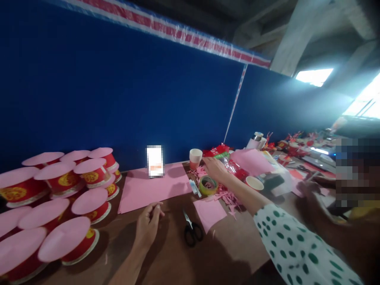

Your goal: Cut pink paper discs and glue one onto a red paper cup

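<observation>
My left hand (149, 223) is above the table with its fingers curled together and nothing visible in them. Close to it lies a stack of pink paper sheets (148, 194). My right hand (215, 169) reaches across to the back, its fingers stretched out beside a paper cup (195, 159) and pink paper scraps (227, 198). A red plastic packet (218, 151) is just behind that hand. Under its wrist sits a roll of tape (208, 185). Black-handled scissors (192, 231) lie with blades slightly apart, left of a pink square sheet (210, 213).
Several red paper lanterns with pink disc tops (89, 202) crowd the left side. A blue partition (133, 87) rises behind the table (166, 261). Another paper cup (254, 183) lies tilted to the right. A co-worker's hands (311, 190) are at the far right.
</observation>
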A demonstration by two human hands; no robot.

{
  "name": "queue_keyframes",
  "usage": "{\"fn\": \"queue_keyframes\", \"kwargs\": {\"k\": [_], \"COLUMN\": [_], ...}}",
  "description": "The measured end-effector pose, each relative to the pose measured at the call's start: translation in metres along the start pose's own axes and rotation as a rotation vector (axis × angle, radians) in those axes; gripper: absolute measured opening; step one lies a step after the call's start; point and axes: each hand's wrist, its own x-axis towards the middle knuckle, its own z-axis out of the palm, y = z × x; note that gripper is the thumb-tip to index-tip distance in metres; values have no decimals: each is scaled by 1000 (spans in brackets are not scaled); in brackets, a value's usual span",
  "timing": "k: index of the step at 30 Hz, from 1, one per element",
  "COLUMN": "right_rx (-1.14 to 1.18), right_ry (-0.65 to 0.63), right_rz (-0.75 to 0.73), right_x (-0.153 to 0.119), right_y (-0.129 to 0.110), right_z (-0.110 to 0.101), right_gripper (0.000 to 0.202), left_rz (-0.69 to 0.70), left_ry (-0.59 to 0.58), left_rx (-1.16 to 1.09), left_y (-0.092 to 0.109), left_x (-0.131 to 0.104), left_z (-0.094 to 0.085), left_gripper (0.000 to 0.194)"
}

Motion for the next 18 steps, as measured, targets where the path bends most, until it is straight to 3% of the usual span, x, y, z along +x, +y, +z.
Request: {"fn": "queue_keyframes", "kwargs": {"k": [5, 9, 13, 18], "right_rx": [-32, -61, -80, -73], "right_ry": [-14, -113, -204, -205], "right_rz": [20, 6, 2, -2], "right_x": [39, 60, 73, 77], "right_y": [-9, -13, -10, -5], "right_z": [13, 16, 14, 12], "right_gripper": [45, 53, 38, 25], "left_rz": [70, 77, 73, 70], "left_ry": [14, 6, 0, 0], "left_rx": [35, 48, 61, 63], "left_y": [-1, -4, -6, -8], "left_x": [1, 1, 1, 2], "left_z": [1, 1, 1, 1], "left_gripper": [29, 29, 29, 31]}}
